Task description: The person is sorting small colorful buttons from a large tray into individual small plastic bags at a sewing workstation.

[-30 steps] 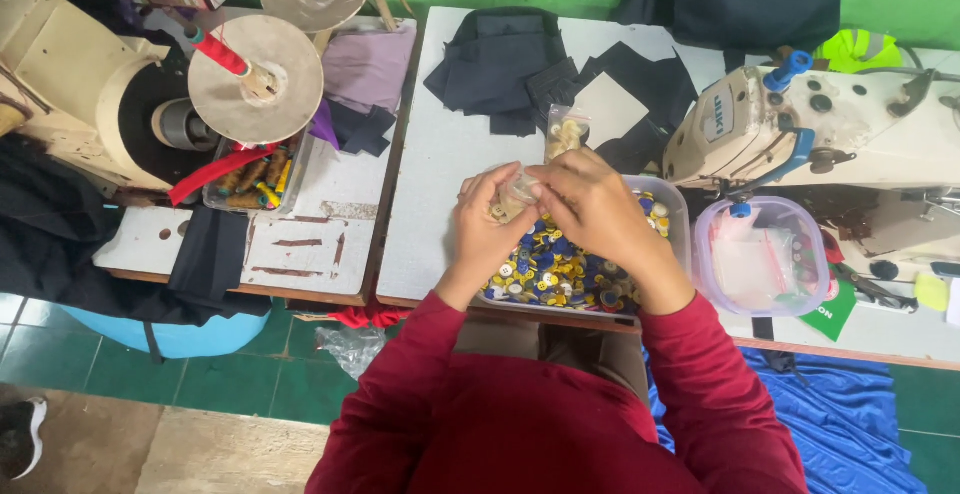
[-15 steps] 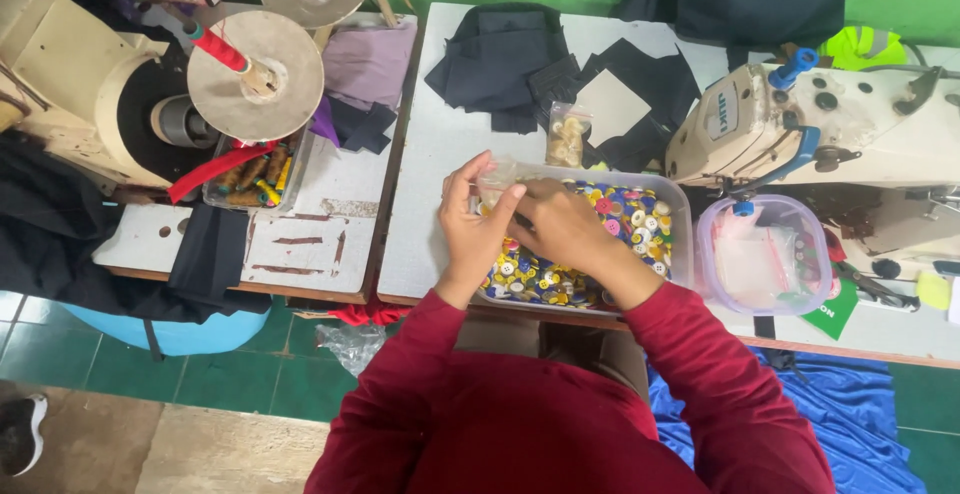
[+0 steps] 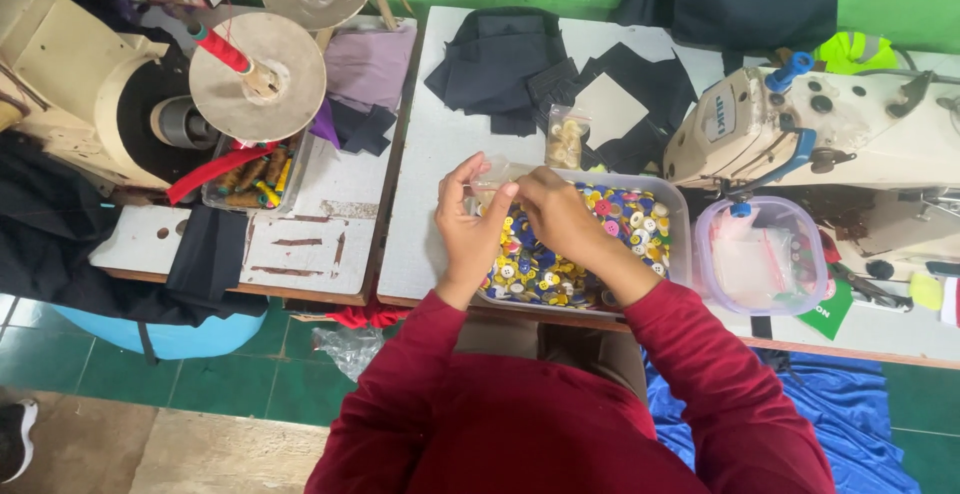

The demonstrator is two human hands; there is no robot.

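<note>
Item: your left hand (image 3: 468,216) and right hand (image 3: 556,212), fingers pinched together on a small clear plastic bag (image 3: 490,176), held above the button tub (image 3: 676,216) on the desk (image 3: 425,214). Progress: one filled bag of cream buttons (image 3: 567,137) lies beyond the tub; many loose buttons remain unsorted.

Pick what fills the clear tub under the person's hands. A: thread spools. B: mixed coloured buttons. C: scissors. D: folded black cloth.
B: the tub is heaped with small round buttons in yellow, blue, white and pink, and both the left hand and right hand work just above them.
</note>
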